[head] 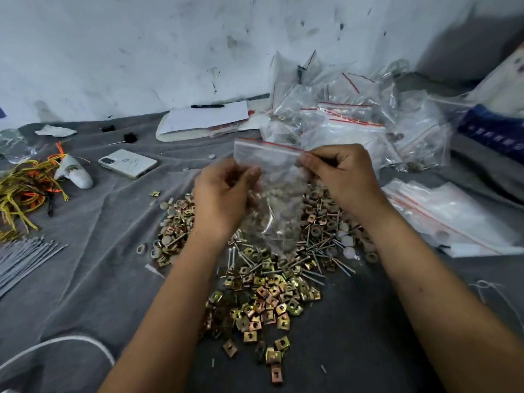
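Two hands share one clear zip bag (276, 177). My left hand (224, 197) grips its side at 9 o'clock, fingers curled. The bag hangs lengthwise from 12 to 6, red-striped mouth up, with what looks like small hardware low inside. My right hand (343, 177) pinches the mouth's corner at 2 o'clock. The pile of clips and screws (266, 290) lies below at 6.

What is inside the bag (272, 194) is too blurred to tell, and the bag hides part of the pile (263, 290) behind it. How the left hand's (224, 197) fingertips meet the plastic is unclear. The ties (25, 256) run off the left edge and the box (499, 114) off the right.
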Demonstrator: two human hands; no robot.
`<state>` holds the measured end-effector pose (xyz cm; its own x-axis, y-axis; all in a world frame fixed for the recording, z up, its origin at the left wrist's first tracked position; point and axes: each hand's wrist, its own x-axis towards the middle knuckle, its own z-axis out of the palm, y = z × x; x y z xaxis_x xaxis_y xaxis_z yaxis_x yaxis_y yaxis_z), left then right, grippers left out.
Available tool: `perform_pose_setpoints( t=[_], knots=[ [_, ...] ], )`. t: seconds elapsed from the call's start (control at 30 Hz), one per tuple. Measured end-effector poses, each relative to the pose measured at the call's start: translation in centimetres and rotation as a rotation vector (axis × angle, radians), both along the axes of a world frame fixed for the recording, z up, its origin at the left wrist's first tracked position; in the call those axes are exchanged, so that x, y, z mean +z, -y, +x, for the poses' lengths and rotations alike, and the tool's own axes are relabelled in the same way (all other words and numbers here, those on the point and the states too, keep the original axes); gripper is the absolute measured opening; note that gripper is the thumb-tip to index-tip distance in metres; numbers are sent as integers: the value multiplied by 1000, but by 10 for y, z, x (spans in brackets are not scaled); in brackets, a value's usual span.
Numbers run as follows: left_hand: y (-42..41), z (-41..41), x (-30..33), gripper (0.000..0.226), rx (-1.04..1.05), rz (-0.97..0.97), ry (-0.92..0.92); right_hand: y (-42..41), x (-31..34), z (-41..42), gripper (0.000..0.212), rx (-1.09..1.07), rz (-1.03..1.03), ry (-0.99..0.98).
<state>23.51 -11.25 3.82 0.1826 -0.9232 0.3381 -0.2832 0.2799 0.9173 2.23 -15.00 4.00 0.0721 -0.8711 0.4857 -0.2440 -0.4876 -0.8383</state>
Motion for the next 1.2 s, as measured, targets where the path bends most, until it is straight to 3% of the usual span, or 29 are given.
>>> perform_pose_setpoints(
  t=[0.2,0.27,0.33,0.4,0.47,0.53,0.6,0.67,0.73,0.87,1.03,1.1,1.2],
  knots=[
    [70,-91,40,7,116,-149,81,59,36,-62,26,-278,130,237],
    [91,-122,45,34,276,-160,319,83,38,-92,33,-411,241,214],
    [99,-148,39,47,321,-205,509,92,28,-122,35,-495,372,74],
    [100,-175,19,49,120,-262,719,85,14,-157,33,-577,453,-164],
    [102,-192,-10,56,-135,-162,948,64,7,-188,23,-623,452,-408],
    [110,-198,-34,62,-239,-24,1099,38,10,-207,21,-509,501,-616],
    [120,-200,-47,67,-216,14,1171,15,14,-209,31,-325,627,-904],
    [132,-201,-49,71,-188,8,1175,4,10,-204,44,-236,686,-1154],
    [145,-202,-47,76,-194,31,1184,1,7,-199,42,-262,612,-1211],
    [165,-206,-41,81,-210,52,1222,-1,9,-209,19,-290,506,-1117],
    [165,-212,-24,78,-301,101,1182,-6,10,-217,40,-410,465,-912],
    [150,-215,-20,73,-261,17,1104,-8,15,-217,42,-475,420,-907],
    [110,-223,-15,48,-136,-247,820,-11,23,-214,45,-693,259,-832]
  ],
)
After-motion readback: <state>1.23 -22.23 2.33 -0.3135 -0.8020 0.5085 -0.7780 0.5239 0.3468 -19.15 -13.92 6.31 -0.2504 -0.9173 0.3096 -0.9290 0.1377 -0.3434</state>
